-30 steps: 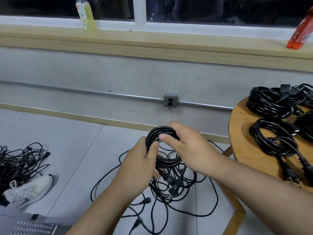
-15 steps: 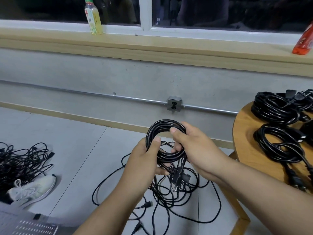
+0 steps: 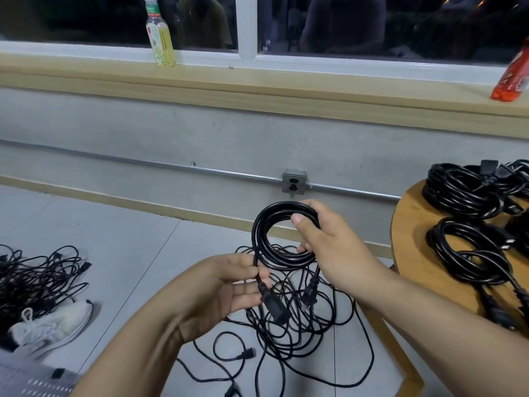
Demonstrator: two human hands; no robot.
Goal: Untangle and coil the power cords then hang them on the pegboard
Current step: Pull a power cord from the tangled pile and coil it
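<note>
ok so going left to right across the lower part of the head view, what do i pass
white sneaker → left hand → coiled power cord → right hand → round wooden table

The black coiled rubber power cord [image 3: 259,236] is uniform black, and its moulded black plastic connector [image 3: 273,306] matches. The loose thin-cord tangle on the floor [image 3: 286,333], the far-left cord heap [image 3: 37,276] and the coiled cord bundles [image 3: 469,193] are also black. The round wooden table [image 3: 412,224] is honey-brown with faint grain. The mesh sneaker [image 3: 51,325] is off-white with white laces. The tiled floor [image 3: 86,224] is pale grey with thin dark joints. The concrete wall [image 3: 200,133] is plain grey, and the square metal outlet box [image 3: 294,183] is grey with 2 dark sockets. The wooden window sill [image 3: 257,84] is light tan; the window frame [image 3: 246,27] is white. The clear plastic bottle [image 3: 160,38] shows yellow liquid and a white-green label. The glossy packet [image 3: 512,78] is red-orange. The perforated pegboard panel [image 3: 31,388] is grey with rows of pale slots.
</note>
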